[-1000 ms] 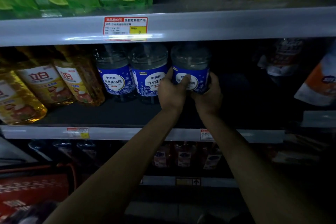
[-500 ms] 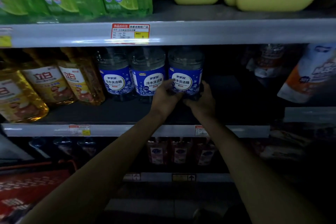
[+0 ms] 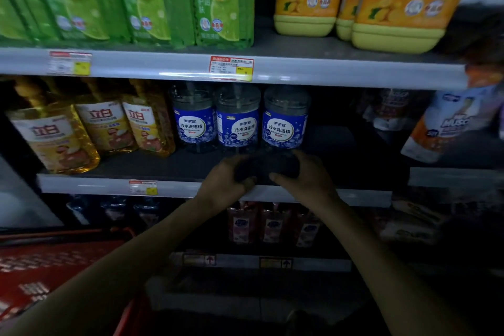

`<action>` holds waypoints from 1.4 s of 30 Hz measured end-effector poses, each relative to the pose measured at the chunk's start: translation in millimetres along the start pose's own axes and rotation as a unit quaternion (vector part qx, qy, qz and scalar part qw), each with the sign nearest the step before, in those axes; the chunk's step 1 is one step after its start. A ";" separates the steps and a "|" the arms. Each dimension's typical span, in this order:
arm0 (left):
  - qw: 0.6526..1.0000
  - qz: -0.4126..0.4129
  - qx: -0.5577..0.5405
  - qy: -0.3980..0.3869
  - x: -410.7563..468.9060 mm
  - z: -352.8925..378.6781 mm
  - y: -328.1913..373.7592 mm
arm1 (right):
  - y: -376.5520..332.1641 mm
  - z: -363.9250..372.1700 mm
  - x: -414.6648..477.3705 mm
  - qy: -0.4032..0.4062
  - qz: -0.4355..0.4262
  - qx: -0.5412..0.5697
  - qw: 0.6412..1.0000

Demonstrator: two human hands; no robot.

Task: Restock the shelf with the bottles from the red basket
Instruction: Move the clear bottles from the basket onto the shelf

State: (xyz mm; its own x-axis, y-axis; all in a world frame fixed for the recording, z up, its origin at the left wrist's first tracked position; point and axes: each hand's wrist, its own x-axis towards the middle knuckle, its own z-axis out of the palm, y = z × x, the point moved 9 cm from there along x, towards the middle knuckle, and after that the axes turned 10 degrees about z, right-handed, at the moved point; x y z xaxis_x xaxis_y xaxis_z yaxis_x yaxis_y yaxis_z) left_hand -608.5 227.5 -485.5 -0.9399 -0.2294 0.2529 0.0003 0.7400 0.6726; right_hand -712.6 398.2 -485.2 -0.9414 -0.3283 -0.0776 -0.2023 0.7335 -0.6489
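At the front edge of the middle shelf my left hand and right hand lie close together either side of a dark patch, so I cannot tell their grip; the blue bottle stands upright just behind them, the red basket down-left, nearer my left

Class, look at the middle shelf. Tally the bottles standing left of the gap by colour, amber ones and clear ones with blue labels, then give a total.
Amber plastic bottles with red-lettered labels: 3
Clear plastic bottles with blue labels: 3
Total: 6
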 end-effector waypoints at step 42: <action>0.877 -0.369 0.308 -0.018 -450.9 -206.2 -272.6 | -124.7 349.2 -232.2 -0.260 -0.525 -0.354 0.729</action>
State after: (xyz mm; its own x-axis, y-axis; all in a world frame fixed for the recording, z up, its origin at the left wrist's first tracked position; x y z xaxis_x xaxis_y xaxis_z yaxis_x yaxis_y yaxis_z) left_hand -114.4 -1.2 -639.5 -0.6166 -0.7776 -0.1228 -0.7865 0.6019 0.1382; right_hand -374.5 175.2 -650.5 0.0243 -0.9761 -0.2162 -0.9996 -0.0209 -0.0177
